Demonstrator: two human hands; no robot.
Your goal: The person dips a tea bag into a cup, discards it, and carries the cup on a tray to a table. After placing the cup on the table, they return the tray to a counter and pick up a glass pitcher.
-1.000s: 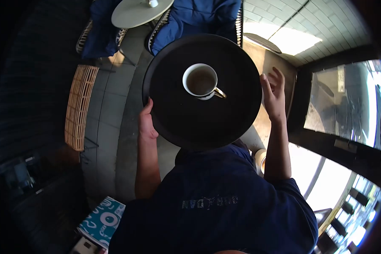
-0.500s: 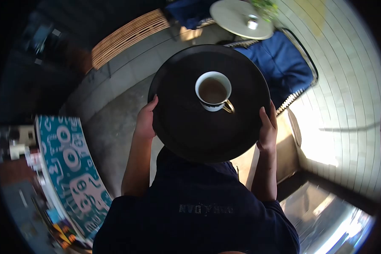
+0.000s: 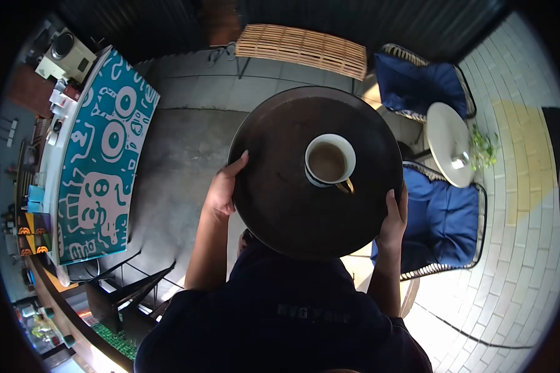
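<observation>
A round dark brown tray (image 3: 280,211) is held up in front of my body. My left hand (image 3: 224,186) grips its left rim, thumb on top and the other fingers hidden beneath. On the right rim my right hand (image 3: 394,214) holds it the same way. Right of the tray's middle stands a white cup (image 3: 313,176) with a dark patterned band and a gold handle, upright and partly filled with a brown drink. Neither hand touches the cup.
A slatted wooden bench (image 3: 302,50) is ahead. To the right are blue-cushioned chairs (image 3: 445,217) beside a round table (image 3: 445,133) with a metal cup and plant. A counter with a teal patterned front (image 3: 109,155) stands left, a black chair (image 3: 124,295) at lower left.
The view has turned, so the bench, counter, table and chairs appear in new places. The tray and cup sit slightly lower and further right in view, still held by both hands.
</observation>
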